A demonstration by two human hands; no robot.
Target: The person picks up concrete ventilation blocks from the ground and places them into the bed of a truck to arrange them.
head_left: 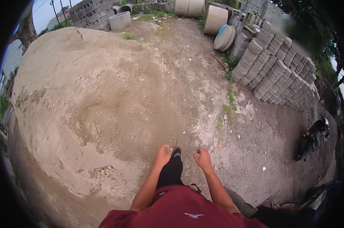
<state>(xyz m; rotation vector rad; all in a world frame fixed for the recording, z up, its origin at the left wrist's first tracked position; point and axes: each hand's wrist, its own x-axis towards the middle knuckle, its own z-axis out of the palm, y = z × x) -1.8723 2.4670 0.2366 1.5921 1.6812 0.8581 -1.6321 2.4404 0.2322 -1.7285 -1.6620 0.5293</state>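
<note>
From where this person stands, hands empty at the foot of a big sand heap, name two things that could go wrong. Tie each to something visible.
1. The sand heap has cracks and loose clods near its foot, so its edge might crumble underfoot. The left hand and right hand hold nothing to steady a slip.
2. The stacked concrete blocks lean in tilted rows and could topple if bumped; the parked motorcycle narrows the way past.
</note>
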